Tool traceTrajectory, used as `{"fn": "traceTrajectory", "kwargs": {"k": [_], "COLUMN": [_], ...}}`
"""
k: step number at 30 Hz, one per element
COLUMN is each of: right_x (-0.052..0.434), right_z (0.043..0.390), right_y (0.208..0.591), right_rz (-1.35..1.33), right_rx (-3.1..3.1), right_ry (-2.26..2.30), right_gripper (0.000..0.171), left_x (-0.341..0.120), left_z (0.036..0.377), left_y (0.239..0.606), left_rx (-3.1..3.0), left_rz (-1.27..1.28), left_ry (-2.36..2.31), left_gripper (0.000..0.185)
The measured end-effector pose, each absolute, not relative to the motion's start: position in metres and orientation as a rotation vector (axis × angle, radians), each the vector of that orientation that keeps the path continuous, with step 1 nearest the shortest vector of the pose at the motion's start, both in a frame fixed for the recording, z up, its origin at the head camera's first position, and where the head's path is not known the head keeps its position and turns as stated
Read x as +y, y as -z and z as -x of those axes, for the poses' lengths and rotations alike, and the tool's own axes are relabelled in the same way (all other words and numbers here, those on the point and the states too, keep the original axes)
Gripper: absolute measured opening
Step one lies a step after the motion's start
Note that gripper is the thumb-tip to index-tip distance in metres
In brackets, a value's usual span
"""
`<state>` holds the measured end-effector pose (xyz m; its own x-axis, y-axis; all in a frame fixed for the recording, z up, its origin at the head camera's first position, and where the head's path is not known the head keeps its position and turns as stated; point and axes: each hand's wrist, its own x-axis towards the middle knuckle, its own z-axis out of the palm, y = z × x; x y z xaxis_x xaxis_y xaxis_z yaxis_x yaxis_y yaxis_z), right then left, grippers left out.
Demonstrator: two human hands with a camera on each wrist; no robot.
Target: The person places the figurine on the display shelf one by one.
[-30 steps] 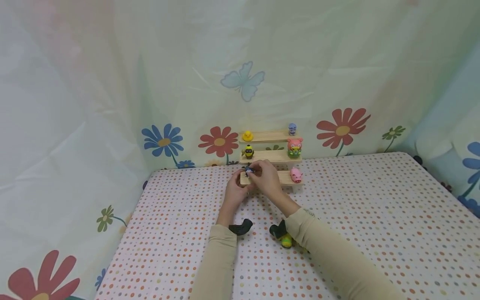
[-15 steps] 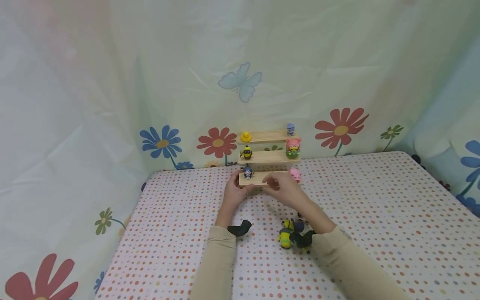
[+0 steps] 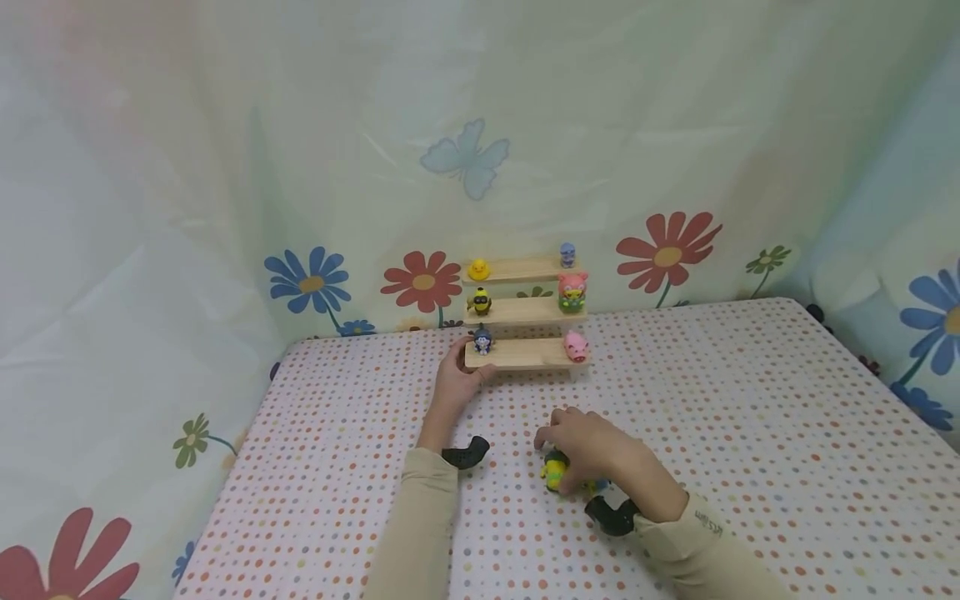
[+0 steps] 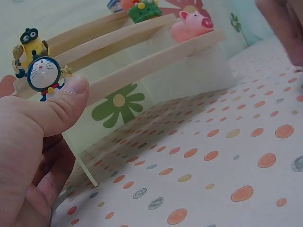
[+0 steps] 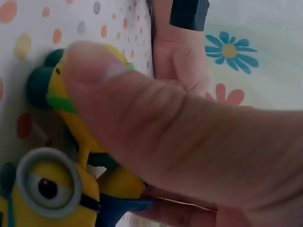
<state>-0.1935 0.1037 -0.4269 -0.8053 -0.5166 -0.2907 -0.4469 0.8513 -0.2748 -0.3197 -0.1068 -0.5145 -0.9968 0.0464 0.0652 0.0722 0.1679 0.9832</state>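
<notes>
My left hand [image 3: 454, 383] grips the left end of a three-tier wooden display shelf [image 3: 521, 357], thumb in front and fingers behind the lowest board. Just above that thumb stands a blue-and-white cat figure [image 4: 43, 74]. My right hand [image 3: 592, 446] is down over a small group of toy figures on the table, its thumb and fingers spread apart around them. Beneath its thumb in the right wrist view lies a yellow-and-green figure [image 5: 71, 113], partly covered. Beside it is a one-eyed minion figure [image 5: 52, 189]. The hand hides other figures there.
A pink pig [image 3: 576, 346] stands at the lowest board's right end. The middle board carries a yellow minion figure [image 3: 479, 302] and a pink-and-green figure [image 3: 572, 293]. On top are a yellow duck [image 3: 478, 269] and a blue figure [image 3: 567, 255]. A flowered backdrop hangs behind.
My right hand has let go of the cat figure at the lowest board's left end and come back down to the figures near me. My left hand has stayed on the shelf.
</notes>
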Motion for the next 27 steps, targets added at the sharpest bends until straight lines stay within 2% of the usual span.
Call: {"fn": "traceTrajectory", "kwargs": {"k": [8, 15, 27], "right_x": [0.105, 0.106, 0.103], "right_z": [0.205, 0.214, 0.219], "right_y": [0.436, 0.445, 0.456], "right_rz": [0.715, 0.743, 0.736], "right_rx": [2.722, 2.783, 2.821], "right_ry": [0.322, 0.564, 0.578], "right_gripper": [0.033, 0.015, 0.021], "left_x": [-0.109, -0.108, -0.109], "left_z": [0.320, 0.318, 0.317], "left_y": [0.515, 0.513, 0.513], "left_rx": [-2.389, -2.399, -2.403], "left_rz": [0.109, 0.103, 0.104], "left_ry": [2.024, 2.014, 2.005], "left_gripper": [0.081, 0.083, 0.084]}}
